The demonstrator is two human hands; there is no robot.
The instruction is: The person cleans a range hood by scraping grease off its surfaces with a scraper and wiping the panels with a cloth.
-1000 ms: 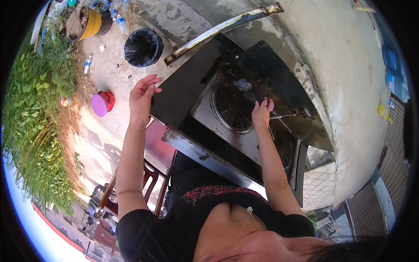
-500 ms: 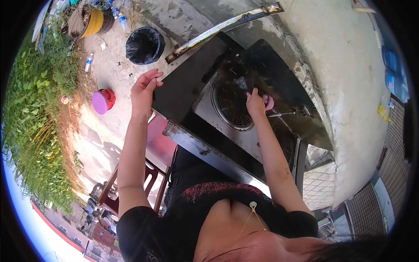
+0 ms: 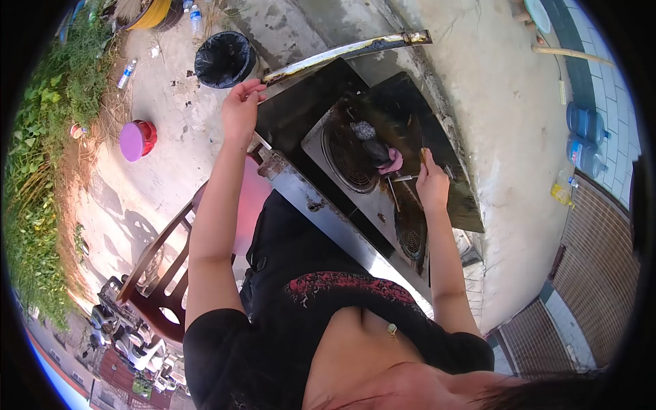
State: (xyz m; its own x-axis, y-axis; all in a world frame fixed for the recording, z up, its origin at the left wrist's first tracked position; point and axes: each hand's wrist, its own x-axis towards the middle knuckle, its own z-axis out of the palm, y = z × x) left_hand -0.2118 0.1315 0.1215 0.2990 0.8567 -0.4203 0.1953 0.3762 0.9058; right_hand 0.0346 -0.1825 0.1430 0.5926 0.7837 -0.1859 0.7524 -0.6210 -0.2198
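Note:
A greasy black range hood (image 3: 311,96) with a round fan grille lies in front of me. My right hand (image 3: 433,183) is closed on a thin tool with a yellowish handle (image 3: 424,153), which looks like a scraper or knife; its narrow blade is hard to make out against the dark panel. Left of that hand, a pink cloth (image 3: 391,162), a dark rounded object (image 3: 374,149) and a grey steel wool pad (image 3: 363,130) sit by the grille. At the hood's left corner, my left hand (image 3: 244,109) has its fingers loosely bent, with nothing visible in them.
A long rusty metal strip (image 3: 348,56) lies beyond the hood, near a black-lined bucket (image 3: 224,60). On the left are a purple-topped red stool (image 3: 139,141) and a brown chair (image 3: 160,287). Large blue water bottles (image 3: 586,140) stand at right, beyond the concrete wall (image 3: 512,130).
My right hand has moved right with the tool, away from the pink cloth, uncovering the dark object. The left hand has shifted towards the hood's far left corner. The view has tilted slightly.

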